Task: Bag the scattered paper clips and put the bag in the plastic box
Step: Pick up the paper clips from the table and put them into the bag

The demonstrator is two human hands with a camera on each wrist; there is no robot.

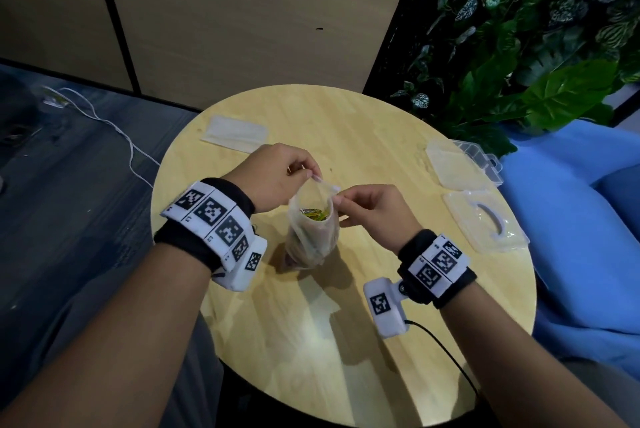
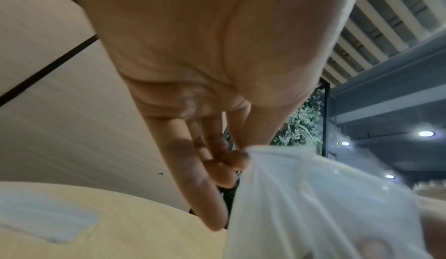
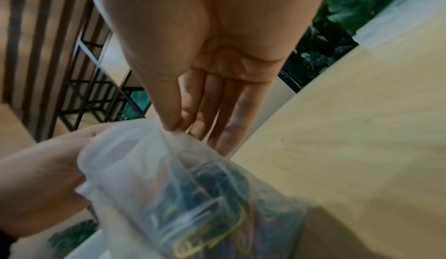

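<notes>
A clear plastic bag [image 1: 311, 233] hangs above the round wooden table [image 1: 346, 323], holding several coloured paper clips [image 1: 313, 214]. My left hand [image 1: 287, 174] pinches the left end of the bag's top edge. My right hand [image 1: 367, 204] pinches the right end, so the mouth is stretched between them. In the right wrist view the paper clips [image 3: 205, 211] show through the bag [image 3: 135, 167], with thumb and forefinger of my right hand [image 3: 173, 127] nipping the rim. The left wrist view shows my left hand [image 2: 239, 156] gripping the bag [image 2: 313, 196]. The open plastic box [image 1: 464, 164] sits at the table's right edge.
A flat clear lid or blister tray [image 1: 485, 219] lies near the right edge, below the box. Another flat clear bag [image 1: 235, 133] lies at the far left of the table. Green plants [image 1: 519, 46] stand behind; a blue seat [image 1: 588, 237] is on the right.
</notes>
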